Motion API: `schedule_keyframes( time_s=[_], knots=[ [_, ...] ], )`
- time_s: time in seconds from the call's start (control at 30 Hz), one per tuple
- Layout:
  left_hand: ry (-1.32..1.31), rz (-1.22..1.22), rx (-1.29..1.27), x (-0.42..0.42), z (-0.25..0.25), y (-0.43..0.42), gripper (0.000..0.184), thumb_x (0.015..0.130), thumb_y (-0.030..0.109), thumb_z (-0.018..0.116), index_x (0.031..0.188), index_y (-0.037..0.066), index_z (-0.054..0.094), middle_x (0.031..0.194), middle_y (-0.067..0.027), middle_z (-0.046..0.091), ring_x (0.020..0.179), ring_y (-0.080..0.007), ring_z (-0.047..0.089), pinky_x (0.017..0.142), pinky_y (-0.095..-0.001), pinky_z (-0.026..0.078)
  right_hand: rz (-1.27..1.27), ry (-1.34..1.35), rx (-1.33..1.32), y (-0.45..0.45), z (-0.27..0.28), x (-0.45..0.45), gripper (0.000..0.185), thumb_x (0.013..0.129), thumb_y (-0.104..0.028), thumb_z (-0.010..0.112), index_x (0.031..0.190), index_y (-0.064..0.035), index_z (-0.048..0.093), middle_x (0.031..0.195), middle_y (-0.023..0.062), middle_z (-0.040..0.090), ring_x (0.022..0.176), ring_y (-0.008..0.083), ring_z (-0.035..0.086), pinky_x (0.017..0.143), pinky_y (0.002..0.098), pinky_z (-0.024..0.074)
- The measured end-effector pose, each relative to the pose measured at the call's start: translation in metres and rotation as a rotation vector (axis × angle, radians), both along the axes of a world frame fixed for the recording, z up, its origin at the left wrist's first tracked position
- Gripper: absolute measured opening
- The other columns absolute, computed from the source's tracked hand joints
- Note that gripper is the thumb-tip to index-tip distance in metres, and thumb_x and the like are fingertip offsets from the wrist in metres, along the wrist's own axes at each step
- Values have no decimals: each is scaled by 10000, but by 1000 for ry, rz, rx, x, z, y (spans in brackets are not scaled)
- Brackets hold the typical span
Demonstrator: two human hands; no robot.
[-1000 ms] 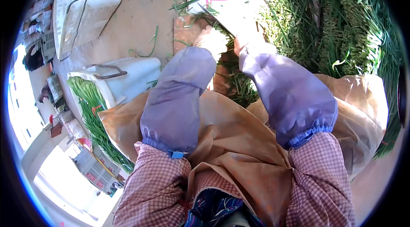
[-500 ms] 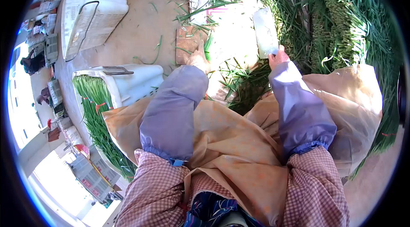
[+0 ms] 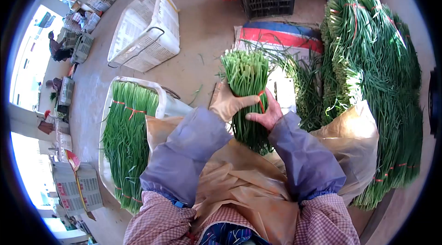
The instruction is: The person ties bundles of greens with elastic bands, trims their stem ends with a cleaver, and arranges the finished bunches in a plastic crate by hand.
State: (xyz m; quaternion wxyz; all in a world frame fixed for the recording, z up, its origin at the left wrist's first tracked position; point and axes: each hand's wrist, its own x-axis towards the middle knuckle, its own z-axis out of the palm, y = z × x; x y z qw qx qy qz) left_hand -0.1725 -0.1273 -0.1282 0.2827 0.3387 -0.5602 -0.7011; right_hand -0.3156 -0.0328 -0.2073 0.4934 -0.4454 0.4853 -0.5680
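In front of my lap a bunch of green chives point(image 3: 248, 72) stands with its pale cut ends up. A red tie goes round its middle. My left hand point(image 3: 230, 102) is closed round its left side, thumb across the front. My right hand point(image 3: 269, 112) grips the opposite side, by the red tie, its thumb pointing at the left one. Both forearms wear purple sleeves. The leafy lower end hangs over the tan apron point(image 3: 239, 176). Behind the bunch lies a brightly lit surface point(image 3: 283, 86), partly hidden, with loose chive leaves point(image 3: 304, 77) beside it.
At my right, tied chives are heaped in a tall pile point(image 3: 386, 84). A white crate point(image 3: 108, 153) packed with chives stands at my left. Farther off are another white crate point(image 3: 152, 37) and a black crate point(image 3: 269, 5) with a board on top. Other people sit at the far left.
My view has tipped up. My left hand has left the brownish block and my right hand the flat, pale blade-like thing. Both now hold an upright bunch of chives.
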Motion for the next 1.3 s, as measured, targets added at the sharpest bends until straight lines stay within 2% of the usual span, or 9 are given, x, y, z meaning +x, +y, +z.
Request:
schedule_keyframes(
  time_s=[0.1,0.23,0.43,0.53,0.73,1.0,1.13,1.27,1.3],
  knots=[
    [118,-202,-98,42,21,18,1055,680,252,921,1495,68,278,1452,-119,443,1333,-234,439,1124,-408,356,78,-74,-15,34,54,12,1026,691,-67,887,1507,2,268,1355,144,569,1245,228,553,1065,370,458],
    [199,-238,-75,69,34,43,981,691,381,875,1465,38,381,1391,-105,529,1297,-225,494,1093,-367,397,144,-105,-24,63,80,43,1003,689,-47,882,1495,5,287,1361,135,563,1250,226,546,1069,378,453],
    [429,-281,137,97,12,64,896,676,319,852,1409,-10,455,1340,-145,582,1207,-256,584,1049,-388,457,267,833,-47,88,149,26,731,771,-275,826,1347,40,504,1091,229,683,999,337,679,894,385,528],
    [452,-329,167,97,16,64,929,650,323,862,1412,1,440,1324,-139,584,1186,-258,592,1037,-393,464,-349,534,-276,101,190,26,368,820,-122,761,1152,-2,660,1013,186,681,903,320,670,844,395,530],
    [432,-317,211,95,33,74,967,629,327,880,1423,22,420,1335,-110,569,1201,-229,573,1021,-372,470,-330,1021,-648,78,213,48,279,755,-54,770,1017,-41,673,1152,169,614,1017,371,597,880,420,490],
    [500,-315,216,98,26,69,1023,604,297,906,1443,24,389,1322,-112,575,1188,-243,581,1026,-378,468,54,-102,-447,72,201,22,67,892,-67,632,925,-14,656,1214,165,638,1061,276,599,929,406,461],
    [511,-340,263,96,21,65,1088,580,279,926,1472,33,354,1358,-109,559,1217,-245,568,1066,-369,433,406,-561,-739,84,205,-44,170,948,-152,581,1006,-15,662,1170,206,646,1067,313,628,944,465,501],
    [505,-351,244,89,18,63,1110,567,295,924,1479,29,350,1375,-112,552,1242,-249,551,1078,-369,421,-170,739,-139,95,169,-30,301,917,-112,681,1169,46,641,998,154,699,911,221,678,836,362,555],
    [496,-352,241,88,16,63,1099,574,295,915,1481,35,350,1381,-109,546,1242,-248,548,1076,-367,421,-91,370,-101,100,170,-24,323,894,-99,699,1173,51,638,1000,148,700,913,208,675,836,353,552]
  ],
)
